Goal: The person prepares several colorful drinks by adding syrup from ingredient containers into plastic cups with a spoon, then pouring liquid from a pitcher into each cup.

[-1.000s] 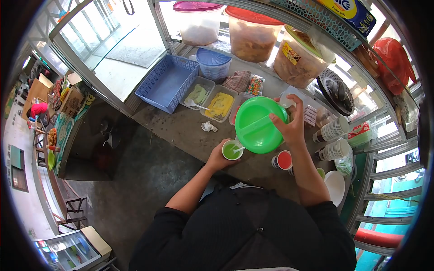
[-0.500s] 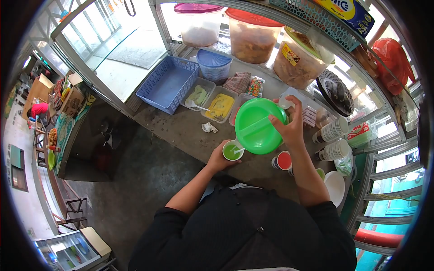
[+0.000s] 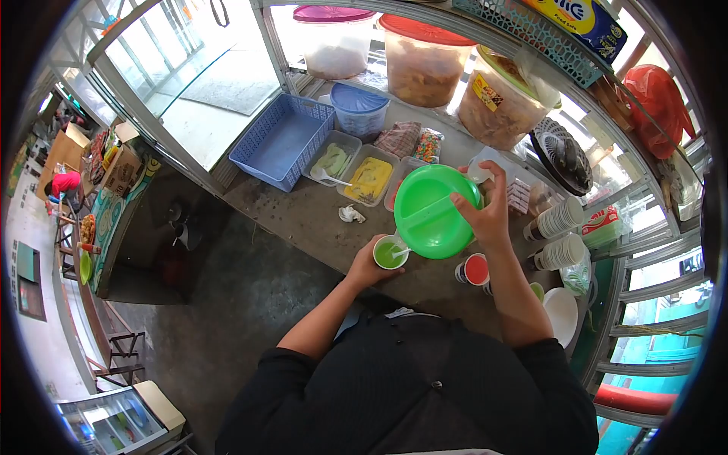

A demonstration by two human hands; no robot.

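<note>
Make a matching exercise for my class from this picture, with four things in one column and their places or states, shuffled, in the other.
1. Left hand
2. Blue basket
3. Round green lid
4. Red plastic bag

A. Against the right hand's thumb
B. At the picture's far right
C. Around a paper cup
D. Beside the blue-lidded tub

Pairs: 1-C, 2-D, 3-A, 4-B

Bare counter (image 3: 299, 217) left of green lid (image 3: 434, 216)

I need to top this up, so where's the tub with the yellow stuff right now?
In the head view, the yellow-filled tub sits left of the green lid, beside the tub of pale green filling.
</note>
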